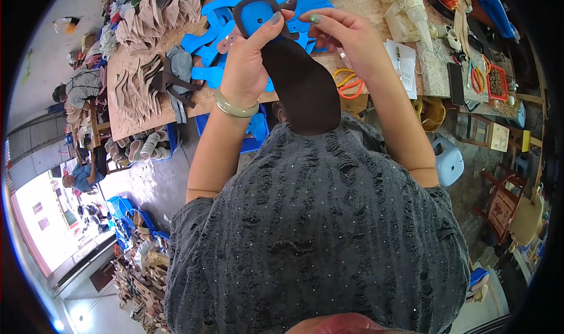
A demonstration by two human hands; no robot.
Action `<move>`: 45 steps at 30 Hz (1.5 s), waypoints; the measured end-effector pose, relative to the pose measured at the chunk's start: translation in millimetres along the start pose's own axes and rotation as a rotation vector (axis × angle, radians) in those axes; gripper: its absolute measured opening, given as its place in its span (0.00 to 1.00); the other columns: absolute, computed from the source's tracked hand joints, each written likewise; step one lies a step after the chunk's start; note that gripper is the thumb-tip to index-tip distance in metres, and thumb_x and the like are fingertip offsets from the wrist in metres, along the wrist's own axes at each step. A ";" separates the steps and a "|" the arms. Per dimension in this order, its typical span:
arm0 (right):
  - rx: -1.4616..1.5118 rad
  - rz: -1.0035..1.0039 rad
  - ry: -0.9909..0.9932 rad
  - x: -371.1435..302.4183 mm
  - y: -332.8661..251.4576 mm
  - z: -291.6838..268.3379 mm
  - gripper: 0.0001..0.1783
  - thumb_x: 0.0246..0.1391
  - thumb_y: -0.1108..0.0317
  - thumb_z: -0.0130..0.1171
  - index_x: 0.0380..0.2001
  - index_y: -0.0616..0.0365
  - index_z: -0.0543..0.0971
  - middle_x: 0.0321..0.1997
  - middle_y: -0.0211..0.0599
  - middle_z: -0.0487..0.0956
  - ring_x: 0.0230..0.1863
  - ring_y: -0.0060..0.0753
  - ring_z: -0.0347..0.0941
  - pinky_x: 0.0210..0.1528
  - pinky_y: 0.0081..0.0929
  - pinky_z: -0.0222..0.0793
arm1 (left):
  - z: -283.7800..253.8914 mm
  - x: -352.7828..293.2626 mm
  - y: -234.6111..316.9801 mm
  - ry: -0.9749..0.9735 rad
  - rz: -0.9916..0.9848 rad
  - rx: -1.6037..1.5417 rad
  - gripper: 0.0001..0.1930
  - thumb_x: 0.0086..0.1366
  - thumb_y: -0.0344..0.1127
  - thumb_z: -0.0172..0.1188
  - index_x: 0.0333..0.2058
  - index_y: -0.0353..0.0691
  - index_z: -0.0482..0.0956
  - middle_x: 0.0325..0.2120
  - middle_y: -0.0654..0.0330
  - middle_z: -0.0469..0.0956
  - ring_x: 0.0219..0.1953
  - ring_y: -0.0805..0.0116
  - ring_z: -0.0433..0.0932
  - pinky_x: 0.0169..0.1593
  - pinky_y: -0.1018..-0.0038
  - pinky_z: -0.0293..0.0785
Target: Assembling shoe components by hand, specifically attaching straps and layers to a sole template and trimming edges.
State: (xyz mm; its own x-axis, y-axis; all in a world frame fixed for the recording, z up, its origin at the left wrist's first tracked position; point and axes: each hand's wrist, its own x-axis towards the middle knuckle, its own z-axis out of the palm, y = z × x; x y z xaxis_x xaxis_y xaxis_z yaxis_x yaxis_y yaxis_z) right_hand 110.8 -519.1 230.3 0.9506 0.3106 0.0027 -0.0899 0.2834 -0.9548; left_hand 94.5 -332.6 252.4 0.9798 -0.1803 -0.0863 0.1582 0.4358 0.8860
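Observation:
My left hand [244, 67], with a pale bangle at the wrist, is closed on a dark brown insole [302, 87]. Its thumb presses on the heel end, where a blue shaped piece [252, 20] with a small hole sits inside a dark rim. The wide forefoot end of the insole hangs toward my chest. Just right of the heel end is my right hand [352, 37], thumb stretched toward the insole and fingers curled in. Whatever those fingertips may pinch is too small to make out. Several loose blue insole pieces [208, 74] lie on the bench behind.
Stacks of beige insole pieces [136, 96] stand on the workbench [167, 115] at left. Orange-handled scissors [351, 86], a white paper [405, 70], a glue bottle [418, 18] and a black phone [455, 83] lie at right. A light-blue stool [449, 161] stands below.

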 end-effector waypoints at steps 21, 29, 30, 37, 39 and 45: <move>-0.509 -0.746 0.081 -32.5 19.9 24.0 0.05 0.48 0.75 0.61 0.29 0.56 0.75 0.30 0.24 0.74 0.31 0.16 0.69 0.31 0.22 0.65 | 7.1 -13.7 -9.5 -0.094 0.033 -0.032 0.11 0.63 0.38 0.56 0.40 0.36 0.74 0.38 0.59 0.75 0.44 0.67 0.73 0.49 0.70 0.68; 0.068 -0.178 0.069 -39.2 11.2 26.6 0.15 0.47 0.78 0.61 0.39 0.58 0.72 0.36 0.27 0.75 0.35 0.19 0.70 0.37 0.17 0.67 | 11.4 -9.4 -12.1 -0.140 0.095 -0.056 0.11 0.61 0.38 0.58 0.38 0.36 0.74 0.39 0.60 0.73 0.43 0.70 0.72 0.46 0.74 0.71; 0.183 -0.065 0.021 -38.4 6.9 24.9 0.18 0.47 0.78 0.61 0.43 0.58 0.71 0.38 0.29 0.75 0.37 0.18 0.71 0.38 0.15 0.67 | 9.5 -8.1 -12.7 -0.144 0.092 -0.055 0.11 0.61 0.38 0.58 0.38 0.36 0.74 0.39 0.60 0.73 0.43 0.70 0.72 0.46 0.74 0.71; 0.495 0.060 -0.189 -34.8 -22.3 23.8 0.20 0.50 0.76 0.59 0.47 0.58 0.69 0.40 0.33 0.75 0.39 0.18 0.72 0.42 0.16 0.69 | -2.4 8.5 -8.3 -0.558 0.175 -0.224 0.12 0.56 0.44 0.64 0.35 0.46 0.77 0.47 0.60 0.65 0.54 0.64 0.66 0.58 0.61 0.61; 0.301 -0.197 -0.038 -40.4 -27.9 33.6 0.16 0.51 0.73 0.59 0.45 0.59 0.72 0.38 0.30 0.76 0.36 0.17 0.72 0.38 0.16 0.68 | -2.9 15.5 3.9 -0.712 0.287 -0.279 0.06 0.53 0.46 0.66 0.29 0.58 0.80 0.48 0.62 0.65 0.61 0.59 0.57 0.62 0.51 0.54; -0.263 -0.313 -0.158 -35.9 -59.0 56.9 0.08 0.50 0.70 0.60 0.35 0.59 0.79 0.35 0.30 0.77 0.34 0.21 0.72 0.35 0.18 0.66 | 8.2 36.0 20.5 -1.019 0.358 -0.489 0.04 0.54 0.47 0.64 0.24 0.72 0.80 0.49 0.79 0.66 0.60 0.63 0.57 0.66 0.49 0.41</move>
State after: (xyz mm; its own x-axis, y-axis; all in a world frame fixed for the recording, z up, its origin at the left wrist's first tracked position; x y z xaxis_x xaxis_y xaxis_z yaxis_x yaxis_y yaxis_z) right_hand 65.1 -495.3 303.4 0.8611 0.3869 0.3298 0.2932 0.1519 -0.9439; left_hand 132.0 -337.3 271.2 0.4640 -0.5019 0.7299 0.1415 0.8554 0.4982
